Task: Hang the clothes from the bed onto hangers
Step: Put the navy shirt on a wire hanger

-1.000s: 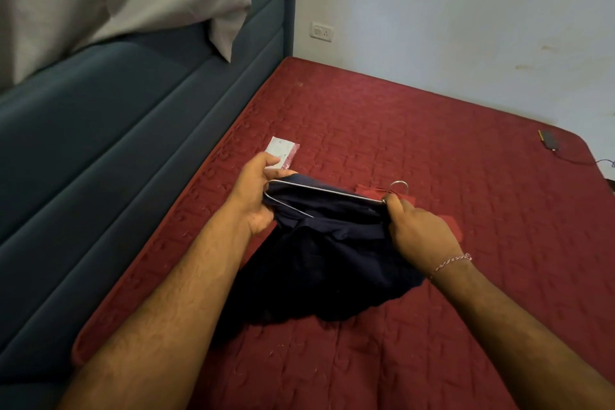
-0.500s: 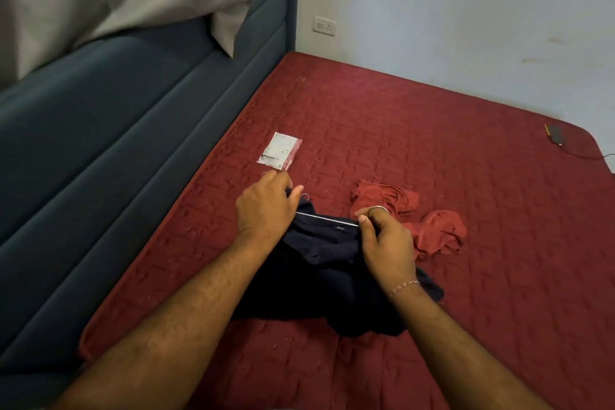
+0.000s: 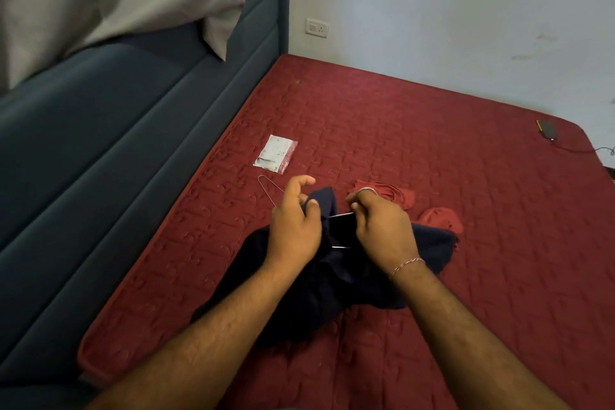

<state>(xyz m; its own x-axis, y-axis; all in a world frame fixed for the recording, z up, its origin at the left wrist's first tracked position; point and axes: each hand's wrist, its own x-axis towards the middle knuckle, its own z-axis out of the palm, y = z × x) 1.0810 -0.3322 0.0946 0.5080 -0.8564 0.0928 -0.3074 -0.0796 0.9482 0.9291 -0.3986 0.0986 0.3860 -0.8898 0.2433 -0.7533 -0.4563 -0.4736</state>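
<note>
Hands are working near the middle of the red quilted mattress [image 3: 416,150], w/ a dark navy cloth garment [image 3: 332,289] lying crumpled under them. The left hand [image 3: 294,226] is pinching a fold of the navy fabric between thumb & curled fingers, w/ the index finger lifting free above. The right hand [image 3: 381,226], wearing a thin pink-and-white thread bracelet [image 3: 406,266] at the wrist, is clenching around a thin silver wire hanger [image 3: 341,215]; only short bits of wire are showing between the two hands, plus a curved piece at the top of the right fist, prob. the hook, though that is hard to tell. The hanger's long axis is running roughly left to right across the bed, approx. level, w/ a narrow wire loop [image 3: 268,188] sticking out left of the left hand & pointing toward the dark blue padded headboard [image 3: 133,156]; whether that loop belongs to the same hanger cannot be told. The navy garment is spreading down-left toward the person, its long axis running diagonally. A crumpled red cloth garment [image 3: 419,206] is lying just beyond the right hand, touching the navy one at its right edge. A small clear plastic packet w/ white contents [image 3: 276,154] is lying flat beyond the left hand, apart from the clothes; what is inside is too small to read. A small dark device w/ a cable [image 3: 547,130] is sitting at the far right corner.
</note>
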